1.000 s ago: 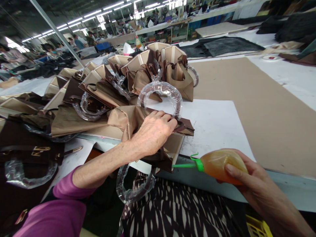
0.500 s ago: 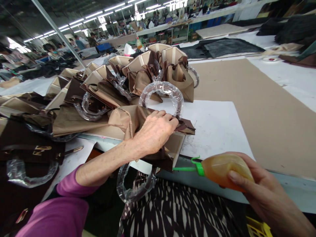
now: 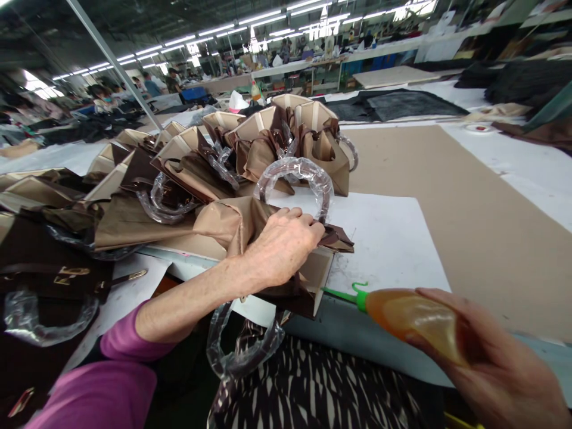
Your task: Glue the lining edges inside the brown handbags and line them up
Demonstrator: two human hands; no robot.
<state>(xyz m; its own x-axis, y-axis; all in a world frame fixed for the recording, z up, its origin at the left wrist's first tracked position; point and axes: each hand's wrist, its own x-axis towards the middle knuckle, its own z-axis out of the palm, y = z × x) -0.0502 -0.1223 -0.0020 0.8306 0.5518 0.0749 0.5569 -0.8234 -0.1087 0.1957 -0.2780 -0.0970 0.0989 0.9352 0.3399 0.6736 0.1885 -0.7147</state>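
Observation:
My left hand is closed over the folded top of a brown handbag at the table's front edge. One plastic-wrapped handle stands up behind my knuckles; the other wrapped handle hangs down below the bag. In my right hand is a squeeze bottle of amber liquid, gripped around its body and lying tilted. Its thin green nozzle points left, with the tip at the bag's pale edge. Whether it touches, I cannot tell.
Several brown bags with wrapped handles crowd the table to the left and behind. A white sheet lies on tan board at right. Black material lies farther back. A patterned cloth covers my lap.
The nozzle tip has moved up along the bag's edge from near its lower corner. The bottle's base has dipped. My left hand keeps its hold on the bag.

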